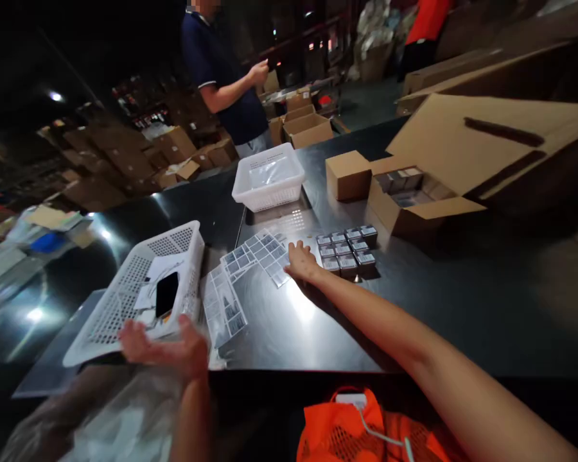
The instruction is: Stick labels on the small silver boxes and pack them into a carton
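Note:
My right hand (301,260) reaches over the metal table, fingers apart and slightly bent, at the right edge of a sheet of labels (270,255). I cannot tell whether the fingertips press on the sheet. Just right of that hand stands a block of small boxes (347,252) in rows, with printed labels on their tops. My left hand (166,346), a little blurred, hovers open with fingers spread at the near end of a white perforated basket (196,256). Inside the basket lie a black phone (167,294) and some papers. More label sheets (221,305) overlap beside the basket.
A second white basket (270,192) stands at the table's far side. To its right are a small closed carton (347,174) and an open carton (385,204) holding small boxes. A large cardboard flap (501,131) rises behind. Across the table stands a person (224,83).

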The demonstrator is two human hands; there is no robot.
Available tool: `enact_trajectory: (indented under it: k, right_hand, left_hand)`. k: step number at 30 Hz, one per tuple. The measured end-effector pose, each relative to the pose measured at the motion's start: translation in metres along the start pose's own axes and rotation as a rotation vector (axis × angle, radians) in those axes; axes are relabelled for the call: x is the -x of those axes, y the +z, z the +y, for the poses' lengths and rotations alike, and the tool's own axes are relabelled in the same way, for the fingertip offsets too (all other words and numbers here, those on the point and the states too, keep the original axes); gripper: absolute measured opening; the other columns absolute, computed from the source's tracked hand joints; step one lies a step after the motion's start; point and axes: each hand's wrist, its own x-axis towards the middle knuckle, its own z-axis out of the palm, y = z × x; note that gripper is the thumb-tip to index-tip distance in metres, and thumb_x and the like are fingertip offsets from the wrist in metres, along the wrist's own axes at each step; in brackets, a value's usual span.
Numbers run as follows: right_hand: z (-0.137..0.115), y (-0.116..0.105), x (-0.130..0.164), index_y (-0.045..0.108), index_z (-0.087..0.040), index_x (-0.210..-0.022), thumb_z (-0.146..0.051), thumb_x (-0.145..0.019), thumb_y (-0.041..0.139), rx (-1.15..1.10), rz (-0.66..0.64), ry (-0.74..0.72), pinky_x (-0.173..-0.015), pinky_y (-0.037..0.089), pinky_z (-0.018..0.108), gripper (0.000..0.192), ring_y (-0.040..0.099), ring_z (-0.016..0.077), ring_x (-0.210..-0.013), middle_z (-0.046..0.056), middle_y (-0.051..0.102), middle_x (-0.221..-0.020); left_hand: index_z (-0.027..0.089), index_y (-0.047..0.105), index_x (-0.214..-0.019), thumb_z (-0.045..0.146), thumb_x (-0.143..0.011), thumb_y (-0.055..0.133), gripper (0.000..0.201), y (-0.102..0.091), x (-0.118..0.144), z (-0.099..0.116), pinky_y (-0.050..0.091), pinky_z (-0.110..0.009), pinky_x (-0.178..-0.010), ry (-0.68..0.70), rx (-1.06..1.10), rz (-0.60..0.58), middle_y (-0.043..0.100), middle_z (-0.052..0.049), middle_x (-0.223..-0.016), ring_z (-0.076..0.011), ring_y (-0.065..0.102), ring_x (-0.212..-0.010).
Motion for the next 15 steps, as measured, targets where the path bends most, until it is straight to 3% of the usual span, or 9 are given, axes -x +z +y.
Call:
enact_trajectory:
  k: [1, 2, 3, 5, 10, 15]
  right_hand:
    - [0.0, 0.001, -0.011, 0.057, -0.017, -0.132, -0.036, -0.097, 0.064, -0.018, -0.027, 0.054, -0.095, 0.056, 0.048, 0.04, 0.062, 0.0259, -0.116, 0.012, 0.059, -0.135]
    - [0.001, 0.001, -0.02, 0.059, -0.017, -0.131, -0.036, -0.098, 0.064, -0.038, -0.056, 0.094, -0.094, 0.057, 0.046, 0.038, 0.064, 0.0243, -0.112, 0.011, 0.06, -0.132]
    - [0.004, 0.0, -0.026, 0.06, -0.016, -0.129, -0.036, -0.098, 0.063, -0.055, -0.085, 0.122, -0.093, 0.057, 0.044, 0.037, 0.065, 0.0234, -0.11, 0.011, 0.062, -0.129]
    - [0.009, -0.001, -0.03, 0.061, -0.016, -0.127, -0.036, -0.098, 0.064, -0.076, -0.132, 0.154, -0.091, 0.058, 0.043, 0.036, 0.065, 0.0229, -0.109, 0.01, 0.063, -0.127]
    - [0.009, -0.006, -0.023, 0.06, -0.016, -0.129, -0.036, -0.098, 0.064, -0.104, -0.145, 0.172, -0.092, 0.057, 0.044, 0.037, 0.065, 0.0237, -0.111, 0.01, 0.062, -0.129]
    - [-0.003, -0.014, -0.011, 0.059, -0.016, -0.129, -0.037, -0.098, 0.063, -0.289, -0.051, -0.008, -0.092, 0.057, 0.045, 0.037, 0.065, 0.0233, -0.11, 0.01, 0.062, -0.129]
  left_hand:
    - [0.02, 0.044, -0.133, 0.042, -0.078, 0.074, 0.066, 0.015, 0.008, 0.005, 0.023, -0.061, -0.123, 0.101, 0.006, 0.027, 0.037, -0.017, -0.153, -0.0373, 0.027, -0.149]
    - [0.023, 0.045, -0.128, 0.04, -0.076, 0.075, 0.062, 0.029, 0.016, 0.01, 0.022, -0.06, -0.124, 0.188, 0.034, 0.001, 0.044, -0.016, -0.147, -0.036, 0.032, -0.147]
    - [0.025, 0.045, -0.126, 0.038, -0.077, 0.073, 0.058, 0.043, 0.025, 0.015, 0.023, -0.061, -0.123, 0.301, 0.077, -0.084, 0.046, -0.017, -0.144, -0.0363, 0.034, -0.147]
    - [0.026, 0.046, -0.125, 0.035, -0.079, 0.071, 0.052, 0.067, 0.041, 0.026, 0.023, -0.06, -0.123, 0.373, 0.164, -0.235, 0.049, -0.017, -0.14, -0.0353, 0.035, -0.146]
    - [0.024, 0.052, -0.127, 0.036, -0.082, 0.069, 0.049, 0.101, 0.049, 0.033, 0.028, -0.056, -0.119, 0.198, 0.266, -0.447, 0.053, -0.017, -0.137, -0.0348, 0.044, -0.138]
    - [0.023, 0.055, -0.125, 0.042, -0.082, 0.068, 0.048, 0.105, 0.046, 0.009, 0.045, -0.054, -0.101, 0.011, 0.242, -0.524, 0.059, -0.017, -0.128, -0.035, 0.056, -0.122]
